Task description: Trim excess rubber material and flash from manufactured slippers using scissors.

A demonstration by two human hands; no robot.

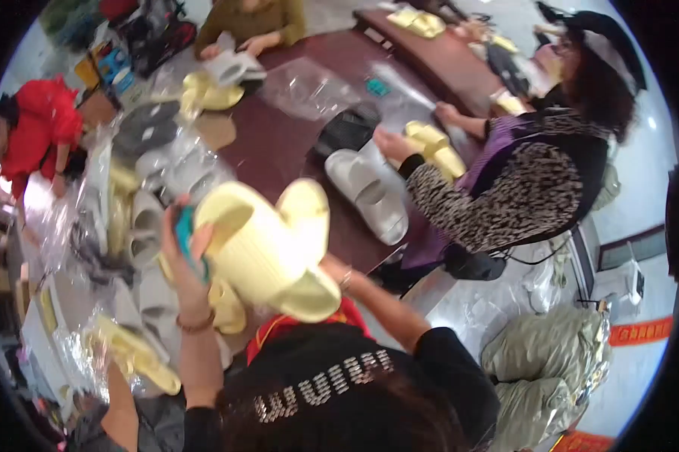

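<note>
Fingers of the left hand [185, 248] pinch a teal tag [183, 230] against a pale yellow ribbed foam slipper [268, 245] raised over the table's [279, 143] near edge. I can't tell the right hand's grip; the slipper hides it. Clear plastic bags [309, 87] and grey slippers [370, 192] crowd the dark red tabletop beyond. A co-worker's hand [392, 145] rests near more yellow slippers [437, 147].

Left hand [187, 252] raised, fingers curled in a grip; right hand hidden, forearm raised
</note>
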